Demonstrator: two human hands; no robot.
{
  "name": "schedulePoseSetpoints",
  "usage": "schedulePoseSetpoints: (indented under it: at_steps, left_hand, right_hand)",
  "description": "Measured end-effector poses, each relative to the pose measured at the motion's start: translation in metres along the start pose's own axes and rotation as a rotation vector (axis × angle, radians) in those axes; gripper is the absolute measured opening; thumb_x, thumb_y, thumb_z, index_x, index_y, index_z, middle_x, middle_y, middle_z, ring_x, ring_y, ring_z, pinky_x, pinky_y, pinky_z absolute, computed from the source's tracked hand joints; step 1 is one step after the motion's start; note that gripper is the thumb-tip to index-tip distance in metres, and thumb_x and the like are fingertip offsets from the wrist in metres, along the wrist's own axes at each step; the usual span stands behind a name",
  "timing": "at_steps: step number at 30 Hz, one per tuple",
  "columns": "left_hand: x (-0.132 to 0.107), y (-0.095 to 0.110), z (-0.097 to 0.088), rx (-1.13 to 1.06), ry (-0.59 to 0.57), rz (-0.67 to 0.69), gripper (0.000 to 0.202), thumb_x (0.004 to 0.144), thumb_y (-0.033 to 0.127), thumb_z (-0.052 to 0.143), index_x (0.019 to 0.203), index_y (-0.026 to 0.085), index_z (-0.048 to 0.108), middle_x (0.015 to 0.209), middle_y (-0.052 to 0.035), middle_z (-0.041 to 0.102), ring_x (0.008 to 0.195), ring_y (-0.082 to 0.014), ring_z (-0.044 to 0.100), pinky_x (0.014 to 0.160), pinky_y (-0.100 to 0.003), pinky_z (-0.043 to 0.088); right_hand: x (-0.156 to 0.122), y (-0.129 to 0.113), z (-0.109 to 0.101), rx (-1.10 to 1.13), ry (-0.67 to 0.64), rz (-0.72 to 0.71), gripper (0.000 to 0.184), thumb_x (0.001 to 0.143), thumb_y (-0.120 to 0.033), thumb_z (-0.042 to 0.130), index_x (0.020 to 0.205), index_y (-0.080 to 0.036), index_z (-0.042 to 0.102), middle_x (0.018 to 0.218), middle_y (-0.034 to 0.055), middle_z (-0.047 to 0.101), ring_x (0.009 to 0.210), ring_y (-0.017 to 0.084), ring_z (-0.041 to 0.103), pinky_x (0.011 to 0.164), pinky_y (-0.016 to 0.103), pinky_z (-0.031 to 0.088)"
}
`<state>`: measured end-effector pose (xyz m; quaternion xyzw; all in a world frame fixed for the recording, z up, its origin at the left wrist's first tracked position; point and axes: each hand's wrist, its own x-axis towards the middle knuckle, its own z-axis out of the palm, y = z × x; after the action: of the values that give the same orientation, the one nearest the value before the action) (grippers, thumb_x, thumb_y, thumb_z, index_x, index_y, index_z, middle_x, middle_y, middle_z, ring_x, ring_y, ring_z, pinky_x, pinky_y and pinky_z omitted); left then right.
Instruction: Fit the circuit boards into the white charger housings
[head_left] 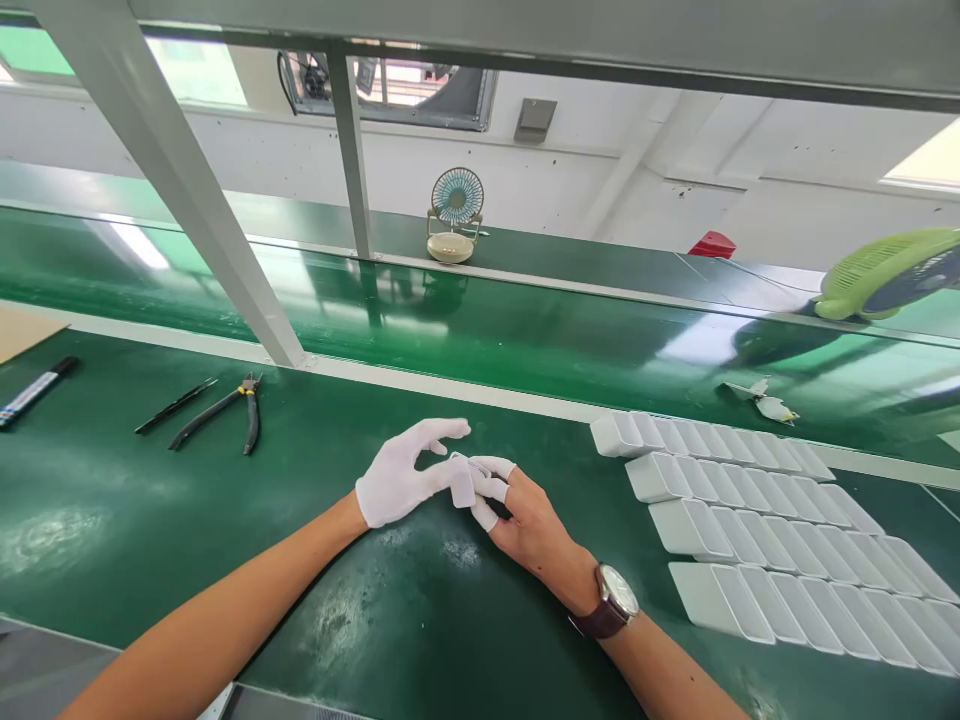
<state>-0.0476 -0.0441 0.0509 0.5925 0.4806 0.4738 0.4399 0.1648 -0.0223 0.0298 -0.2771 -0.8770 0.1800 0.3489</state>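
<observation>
A small white plastic piece [463, 484] with rounded corners is held above the green bench, gripped between the fingertips of my right hand [529, 520]. White finger covers sit on several of that hand's fingers, and there is a watch on the wrist. My left hand [405, 475], in a white glove, has its fingers spread, with the thumb tip at the piece's left edge. Whether the thumb presses on it I cannot tell. The underside of the piece is hidden by my right fingers.
Rows of white plastic cases [757, 540] line the bench at right. Cutting pliers [244, 405], tweezers [176, 405] and a marker [37, 392] lie at left. A metal post [202, 210] rises behind them. Beyond the pale ledge stand a small fan [456, 205] and a green fan [885, 275].
</observation>
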Motion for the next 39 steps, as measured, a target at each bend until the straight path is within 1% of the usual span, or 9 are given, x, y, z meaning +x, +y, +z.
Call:
schedulePoseSetpoints:
  at_steps: [2,5,9,14,19,21,26,31,39]
  left_hand:
    - [-0.001,0.003,0.002,0.066,0.038,-0.012,0.022,0.089,0.036,0.063,0.106,0.023,0.072,0.113,-0.0052,0.071,0.103,-0.0218,0.064,0.095,-0.036,0.05]
    - [-0.002,0.002,0.004,0.086,0.097,-0.044,0.019,0.091,0.034,0.057,0.092,0.02,0.07,0.097,-0.0047,0.071,0.093,-0.0198,0.065,0.088,-0.034,0.052]
    - [-0.003,0.0,0.005,0.086,0.119,-0.067,0.022,0.092,0.035,0.054,0.097,0.019,0.068,0.098,-0.0043,0.072,0.092,-0.0196,0.066,0.086,-0.033,0.052]
    - [-0.007,-0.004,0.003,0.073,0.132,0.002,0.029,0.095,0.039,0.05,0.108,0.019,0.066,0.109,-0.0067,0.071,0.096,-0.0203,0.066,0.087,-0.033,0.053]
    - [-0.008,-0.007,0.005,0.102,0.091,0.088,0.042,0.093,0.039,0.055,0.131,0.022,0.058,0.127,-0.0085,0.066,0.1,-0.0206,0.064,0.092,-0.036,0.052]
    - [-0.007,-0.006,0.01,0.173,0.085,0.095,0.038,0.091,0.037,0.059,0.127,0.023,0.061,0.126,-0.0073,0.066,0.1,-0.0203,0.064,0.093,-0.036,0.053]
    - [-0.007,-0.004,0.018,0.3,0.158,0.099,0.016,0.092,0.03,0.056,0.1,0.024,0.069,0.102,-0.0018,0.071,0.094,-0.0172,0.066,0.087,-0.031,0.054]
    - [-0.008,-0.008,0.017,0.281,0.179,0.054,0.012,0.092,0.029,0.056,0.096,0.024,0.067,0.096,0.0003,0.07,0.087,-0.015,0.065,0.082,-0.028,0.053]
    - [-0.008,-0.009,0.017,0.276,0.167,0.026,0.013,0.092,0.03,0.055,0.096,0.023,0.065,0.093,-0.0002,0.069,0.085,-0.0152,0.064,0.08,-0.029,0.052]
  right_hand:
    - [-0.002,0.001,0.002,0.0,0.02,0.007,0.043,0.093,-0.014,0.058,0.132,-0.032,0.06,0.122,0.0089,0.067,0.107,0.023,0.068,0.088,0.038,0.062]
    - [-0.004,0.001,0.004,-0.035,0.01,0.023,0.044,0.094,-0.014,0.056,0.134,-0.031,0.059,0.123,0.01,0.066,0.108,0.024,0.068,0.091,0.04,0.061]
    - [-0.005,0.0,0.003,-0.083,-0.006,0.013,0.041,0.095,-0.014,0.056,0.132,-0.031,0.062,0.123,0.0103,0.066,0.106,0.024,0.069,0.089,0.04,0.061]
    - [-0.003,0.0,-0.005,-0.054,0.11,0.034,0.039,0.094,-0.015,0.057,0.128,-0.032,0.064,0.123,0.0086,0.066,0.106,0.022,0.069,0.09,0.036,0.06]
    - [0.0,-0.001,-0.006,-0.049,-0.007,0.046,0.037,0.094,-0.014,0.054,0.124,-0.031,0.066,0.118,0.0069,0.069,0.102,0.021,0.07,0.088,0.035,0.061]
    - [-0.002,0.0,-0.005,-0.071,-0.004,0.035,0.035,0.094,-0.014,0.054,0.124,-0.03,0.066,0.119,0.0078,0.069,0.103,0.022,0.07,0.087,0.036,0.061]
    - [-0.01,0.0,-0.003,-0.244,0.002,0.033,0.03,0.099,-0.022,0.054,0.127,-0.027,0.063,0.129,0.0115,0.066,0.104,0.024,0.071,0.086,0.037,0.062]
    - [-0.013,0.001,-0.001,-0.258,0.172,-0.024,0.038,0.097,-0.022,0.06,0.135,-0.021,0.053,0.122,0.0131,0.07,0.107,0.023,0.071,0.089,0.036,0.062]
    - [-0.013,0.002,-0.001,-0.173,0.102,0.059,0.032,0.096,-0.023,0.059,0.129,-0.021,0.056,0.123,0.0134,0.068,0.112,0.025,0.068,0.093,0.04,0.06]
